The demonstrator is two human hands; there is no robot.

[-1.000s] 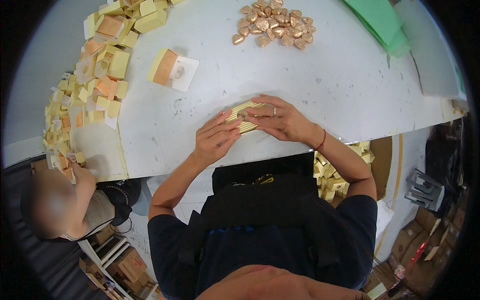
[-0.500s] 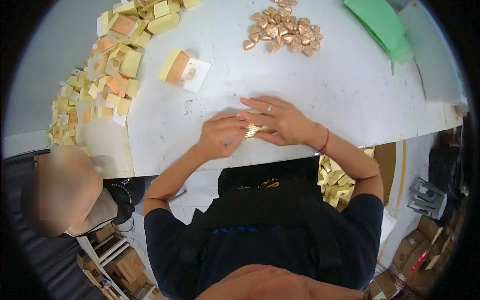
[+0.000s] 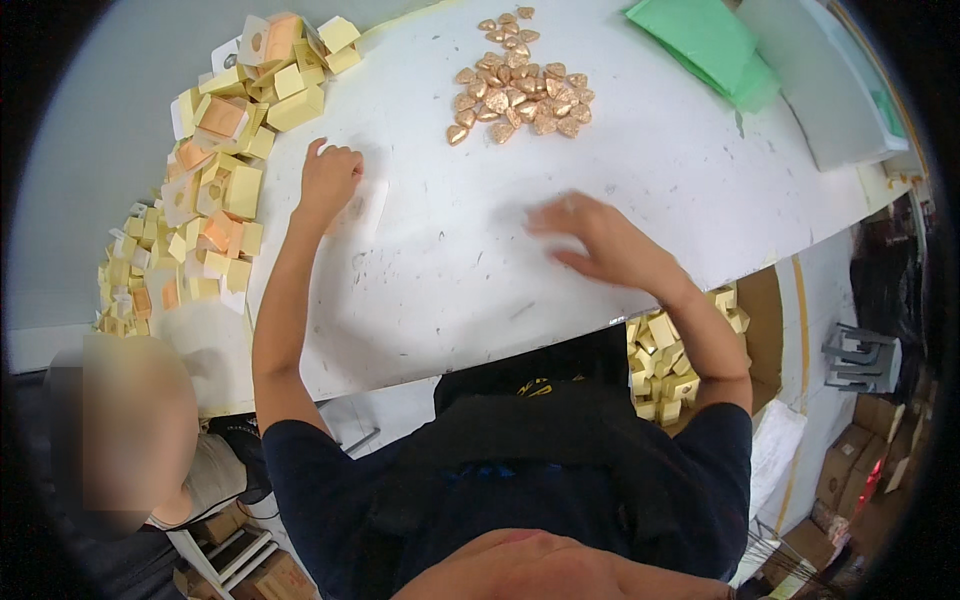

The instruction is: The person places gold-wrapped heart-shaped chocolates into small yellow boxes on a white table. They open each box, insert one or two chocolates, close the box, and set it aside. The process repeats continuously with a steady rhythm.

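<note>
My left hand is stretched out over the table at the left, fingers curled. It covers most of a small open box, whose white flap shows beside the wrist. Whatever lies under the fingers is hidden. My right hand hovers over the middle right of the table. Its thumb stands apart from the fingers and nothing shows in it; the fingertips are blurred. Beyond both hands lies a pile of gold foil-wrapped, rounded triangular pieces.
Many small yellow boxes are heaped along the left edge. A green folded sheet lies at the far right by a white panel. Below the table's right edge, a carton holds yellow boxes. Another person sits lower left.
My hands have parted: the left reached out to the open box, the right moved slightly right. The gold, shiny item between them is out of sight. The whole view has shifted.
</note>
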